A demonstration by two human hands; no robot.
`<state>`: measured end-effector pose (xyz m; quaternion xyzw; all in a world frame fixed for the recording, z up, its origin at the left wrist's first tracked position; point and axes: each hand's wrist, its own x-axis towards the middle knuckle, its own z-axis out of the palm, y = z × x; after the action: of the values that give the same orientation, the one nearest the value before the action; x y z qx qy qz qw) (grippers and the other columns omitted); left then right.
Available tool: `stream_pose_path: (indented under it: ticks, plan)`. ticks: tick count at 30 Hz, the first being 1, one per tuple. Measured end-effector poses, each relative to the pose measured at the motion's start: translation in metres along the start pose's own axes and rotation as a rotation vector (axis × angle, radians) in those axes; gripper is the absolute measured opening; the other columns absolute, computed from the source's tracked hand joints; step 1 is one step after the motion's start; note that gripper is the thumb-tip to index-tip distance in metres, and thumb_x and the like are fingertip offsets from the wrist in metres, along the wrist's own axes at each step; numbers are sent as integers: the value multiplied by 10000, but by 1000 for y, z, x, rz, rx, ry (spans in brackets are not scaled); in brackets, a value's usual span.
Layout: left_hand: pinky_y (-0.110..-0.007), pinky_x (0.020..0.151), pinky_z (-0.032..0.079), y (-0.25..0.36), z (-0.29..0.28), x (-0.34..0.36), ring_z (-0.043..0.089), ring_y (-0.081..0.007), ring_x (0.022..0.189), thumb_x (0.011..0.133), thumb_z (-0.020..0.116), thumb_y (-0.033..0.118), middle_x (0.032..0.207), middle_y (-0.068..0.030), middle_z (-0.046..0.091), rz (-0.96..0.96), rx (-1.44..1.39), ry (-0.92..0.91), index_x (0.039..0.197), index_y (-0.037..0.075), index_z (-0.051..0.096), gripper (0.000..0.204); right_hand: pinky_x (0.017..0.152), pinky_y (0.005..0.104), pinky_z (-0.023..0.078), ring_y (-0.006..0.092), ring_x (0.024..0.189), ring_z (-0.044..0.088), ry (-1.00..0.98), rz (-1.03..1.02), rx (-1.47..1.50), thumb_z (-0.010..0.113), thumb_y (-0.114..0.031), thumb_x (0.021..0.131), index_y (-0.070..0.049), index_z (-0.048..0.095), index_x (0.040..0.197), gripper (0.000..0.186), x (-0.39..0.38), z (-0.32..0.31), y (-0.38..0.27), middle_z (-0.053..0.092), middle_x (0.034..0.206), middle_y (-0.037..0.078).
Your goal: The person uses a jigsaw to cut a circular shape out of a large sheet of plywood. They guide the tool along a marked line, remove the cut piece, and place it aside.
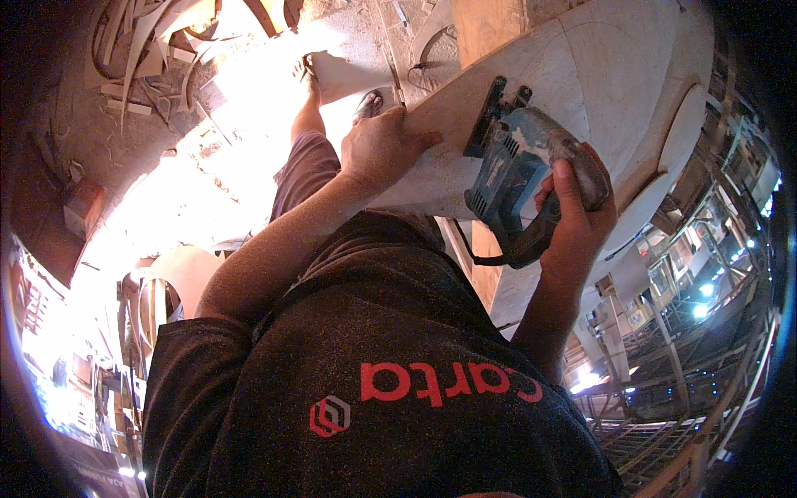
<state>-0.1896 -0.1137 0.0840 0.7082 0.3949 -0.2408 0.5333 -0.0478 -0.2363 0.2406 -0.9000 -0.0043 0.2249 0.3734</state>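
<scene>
Notably, the position of the jigsaw (508, 170) relative to the two hands governed any movement of the tool. It was found over the broad face of the pale board (618, 87), directly to the right of the left hand (374, 152) and apart from it, a bare strip of wood showing between. The right hand (577, 195) was the nearer, being in contact.

The tool's long axis ran roughly away from the wearer's body, front end farther off, with the power cord (488, 261) leaving the rear on the near side. The dark shoe (484, 116) presented almost edge-on and faced the left hand; the handle lay on the opposite side, toward the right palm. No blade could be made out, and I could not tell whether the shoe bore on the wood.

As to the fingers, those of the right hand were closed round the handle, thumb uppermost in view; its contact with the switch could not be verified. The left hand appeared clamped at the board's near-left edge, its thumb extended toward the tool, the remaining fingertips hidden. Curved offcuts (149, 58) lay on the floor, well apart at far left.
</scene>
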Motion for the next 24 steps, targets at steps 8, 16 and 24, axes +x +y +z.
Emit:
stream_pose_path:
  ticks: [8, 16, 24]
  plan:
    - [-469, 884, 536, -45, 41, 31, 714, -387, 961, 821, 709, 613, 960, -208, 739, 126, 20, -2, 1064, 18, 714, 643, 630, 254, 525, 130, 713, 635, 21, -5, 47, 798, -100, 850, 5, 627, 1255, 452, 4, 9, 9, 708, 988, 74]
    - [-458, 793, 539, -5, -6, 62, 728, -360, 878, 917, 649, 572, 884, -252, 720, 112, -182, -133, 998, -72, 694, 651, 812, 339, 555, 214, 878, 674, -27, -105, 131, 796, -173, 851, 15, 579, 1268, 507, 9, 25, 34, 712, 1027, 124]
    - [-490, 803, 528, -2, 11, 53, 713, -399, 877, 956, 579, 551, 876, -266, 708, 176, -16, 112, 987, -54, 697, 617, 985, 416, 497, 351, 1121, 643, -55, -134, 104, 786, -252, 848, 60, 502, 1337, 646, 24, 20, 50, 649, 1207, 249]
